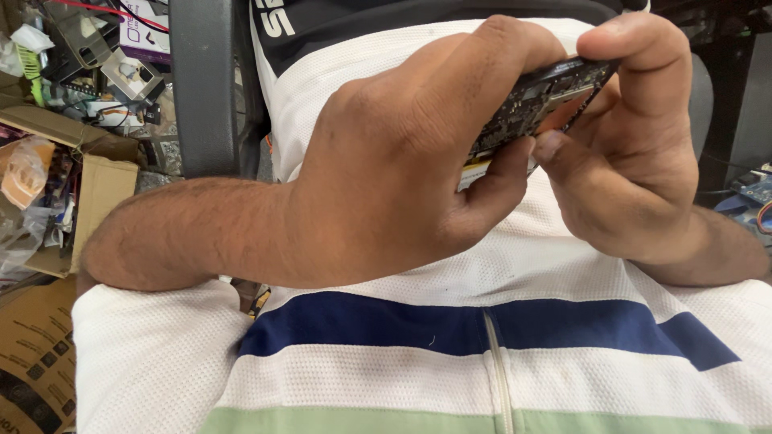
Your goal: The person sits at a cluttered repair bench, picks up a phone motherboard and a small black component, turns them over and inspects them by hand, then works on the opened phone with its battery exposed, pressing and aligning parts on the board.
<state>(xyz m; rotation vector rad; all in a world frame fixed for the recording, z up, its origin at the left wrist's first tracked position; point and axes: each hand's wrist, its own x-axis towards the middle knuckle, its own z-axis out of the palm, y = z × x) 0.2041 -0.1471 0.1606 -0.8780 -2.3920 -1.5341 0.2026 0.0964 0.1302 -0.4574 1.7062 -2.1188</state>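
Two hands pinch one dark circuit board (537, 100) at upper right of frame: left hand (402, 161) grasps its lower-left end, right hand (635, 145) its upper-right, apparently; long axis runs diagonally between them.

We see the floor (157, 173) at left, crowded with open cardboard boxes (100, 181), a flat brown carton (32, 362), clear plastic bags (20, 233) and loose wires (104, 108); dark chair leg (205, 88) stands there.
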